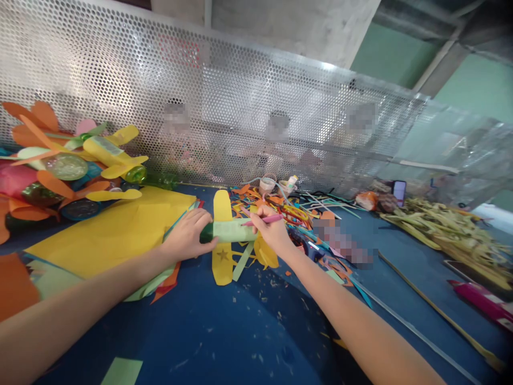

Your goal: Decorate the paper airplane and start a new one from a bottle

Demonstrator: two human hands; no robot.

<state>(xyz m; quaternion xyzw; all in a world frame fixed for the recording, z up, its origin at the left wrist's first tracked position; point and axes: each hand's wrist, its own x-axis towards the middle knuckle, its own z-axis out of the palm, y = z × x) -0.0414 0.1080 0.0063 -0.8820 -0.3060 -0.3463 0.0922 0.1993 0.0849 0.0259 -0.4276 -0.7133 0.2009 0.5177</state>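
Note:
A toy plane made from a green plastic bottle lies crosswise on the blue table. Pale green paper [230, 231] wraps its middle, and a yellow paper wing [223, 263] with a dark star runs across it. My left hand [191, 232] grips the bottle's dark green left end, thumb toward me and fingers on the far side. In my right hand [269, 229] is a pink pen [273, 219], pinched with its tip at the pale green wrap. Yellow paper tail pieces [266, 254] show under my right hand, partly hidden by it.
Yellow paper sheets [132, 224] and several finished bottle planes [106, 152] lie to the left. Colourful paper scraps [296, 211] spread behind and right. Dry husks [449, 219], a long stick [433, 305] and a magenta object [481, 299] lie at right. A perforated metal panel [240, 107] stands behind.

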